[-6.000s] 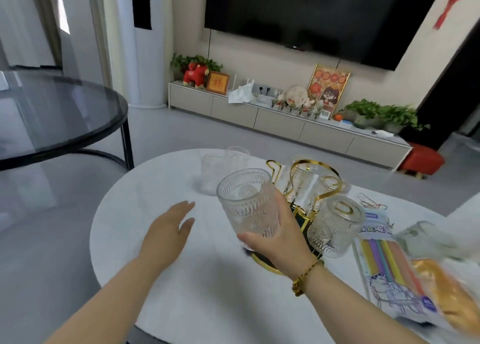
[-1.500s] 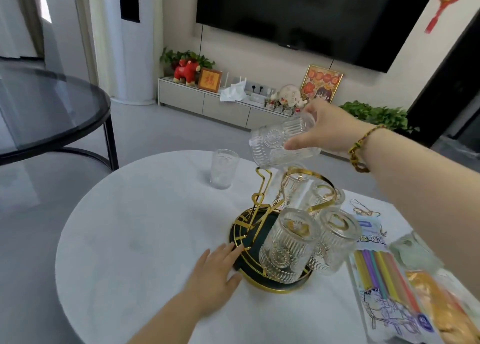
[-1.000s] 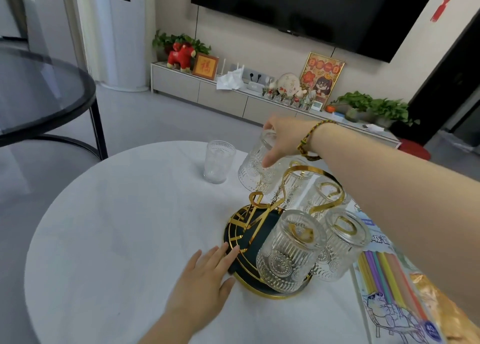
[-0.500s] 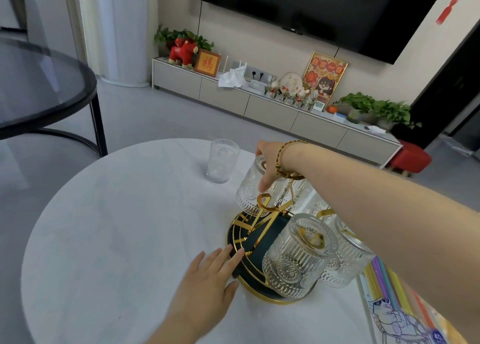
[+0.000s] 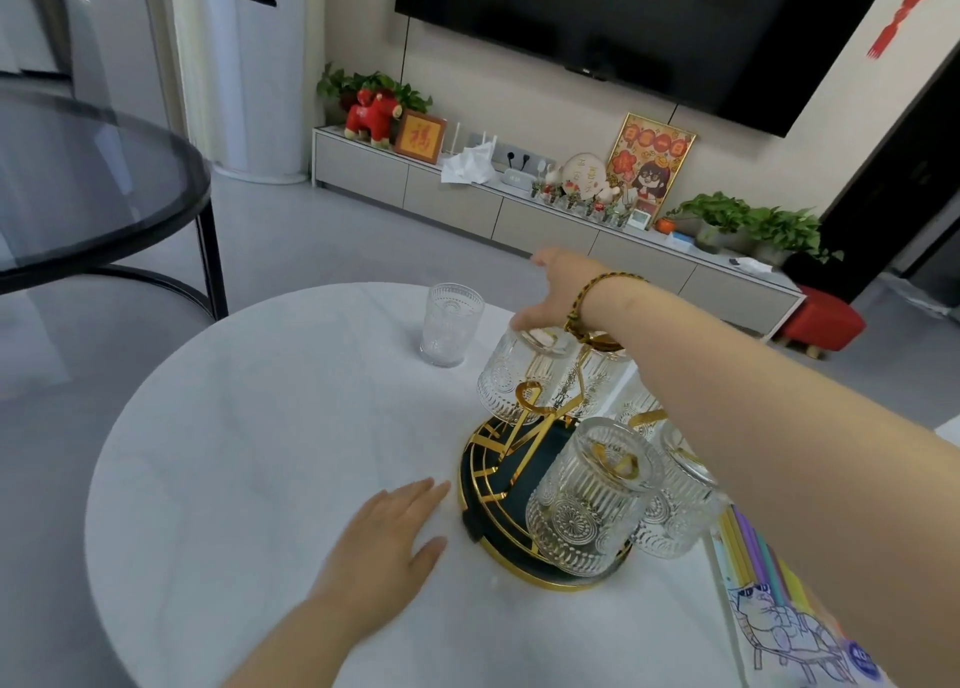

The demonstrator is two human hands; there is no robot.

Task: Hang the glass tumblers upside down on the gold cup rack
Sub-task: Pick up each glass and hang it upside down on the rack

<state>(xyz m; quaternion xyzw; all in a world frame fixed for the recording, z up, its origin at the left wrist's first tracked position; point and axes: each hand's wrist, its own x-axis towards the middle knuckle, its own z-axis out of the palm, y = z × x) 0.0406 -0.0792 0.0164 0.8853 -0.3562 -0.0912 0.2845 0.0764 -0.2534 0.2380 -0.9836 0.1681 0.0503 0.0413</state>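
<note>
A gold cup rack (image 5: 537,430) on a dark green tray with a gold rim (image 5: 480,484) stands right of centre on the white round table (image 5: 260,453). Several ribbed glass tumblers hang upside down on it; the nearest tumbler (image 5: 584,505) is at the front. The back-left hung tumbler (image 5: 519,378) sits tilted on its hook. My right hand (image 5: 558,292) hovers over its base with fingers spread and only the thumb touching. One upright tumbler (image 5: 451,331) stands alone farther back. My left hand (image 5: 387,534) lies flat on the table beside the tray.
A printed pack of coloured sticks (image 5: 769,583) lies at the table's right edge, partly under my right arm. A black glass round table (image 5: 93,183) stands to the left. A low TV cabinet (image 5: 519,209) runs along the far wall.
My right hand brought a tumbler down, mouth first, onto the rack's back-left hook and has spread its fingers off it. The left hand stayed flat by the tray.
</note>
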